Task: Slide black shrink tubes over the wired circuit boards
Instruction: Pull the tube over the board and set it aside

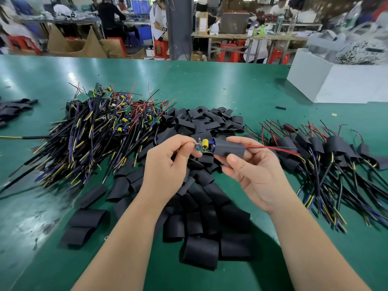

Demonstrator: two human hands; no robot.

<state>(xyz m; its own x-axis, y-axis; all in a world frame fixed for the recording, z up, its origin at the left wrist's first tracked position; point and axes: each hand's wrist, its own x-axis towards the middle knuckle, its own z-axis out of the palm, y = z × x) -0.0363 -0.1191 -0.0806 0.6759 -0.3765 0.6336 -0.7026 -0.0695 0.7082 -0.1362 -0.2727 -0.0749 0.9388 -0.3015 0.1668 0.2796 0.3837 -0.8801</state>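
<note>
The left hand (168, 164) pinches the left end of a board (204, 145) between curled fingers and thumb; the right hand (252, 171) grips a tube (228, 148), fingers wrapped behind it and thumb pressed on its near face. Both are held above the table (231, 85), over the heap of loose tubes (201, 198). The board's right end sits inside the tube's mouth; its yellow capacitor and green edge are exposed; its thin wires (270, 147), red and black, poke out of the tube's far end.

The step in hand looks like the sliding itself, about half done for this piece; the leads are threaded, the board is not yet covered. The next move probably calls for drawing the tube leftward along the board, or pushing the board in, with the tube kept rounded so that the tall capacitor clears the rim; a flattened mouth could snag on it.

Bare boards (100, 127) lie tangled to the left; sleeved boards (327, 152) lie to the right; the bare heap looks the larger, so much of the job seems to remain.
</note>
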